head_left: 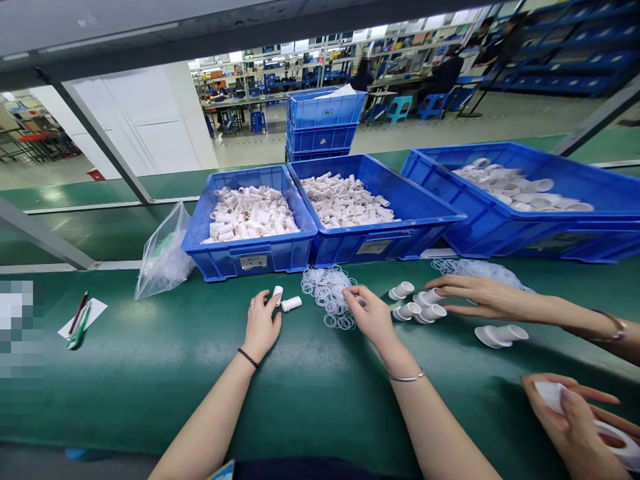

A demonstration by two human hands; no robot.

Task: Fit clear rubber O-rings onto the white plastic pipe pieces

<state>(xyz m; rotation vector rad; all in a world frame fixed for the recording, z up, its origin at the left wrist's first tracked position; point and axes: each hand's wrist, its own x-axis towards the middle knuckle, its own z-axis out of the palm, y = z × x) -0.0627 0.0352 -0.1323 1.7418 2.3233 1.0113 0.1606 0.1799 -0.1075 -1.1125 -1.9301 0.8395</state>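
Head view: the left hand (261, 325) is in the middle of the frame, a bit to the left. Its fingers are bent beside two small white things – a near tube (279, 291), right at the fingertips, and a second tube (292, 305) just to the right. I cannot tell if the hand grips the near tube or only touches it.

Just right of the middle, the right hand (371, 317) has its thumb and finger close together at the right edge of a pile of clear rings (327, 290). I cannot tell if it has a ring in its grip.

Both hands are over a green table (320, 393). Across the middle of the frame sit three blue bins: the left bin (215, 259) and the middle bin (335, 255) hold lots of small white tubes, and the right bin (480, 230) holds wider white parts. A clear bag (163, 263) leans by the left bin.

At the right, another person's upper hand (483, 298) reaches to a bunch of white cups (431, 313) – and that person's lower hand (570, 417), at the lower right, holds white plastic (550, 396).
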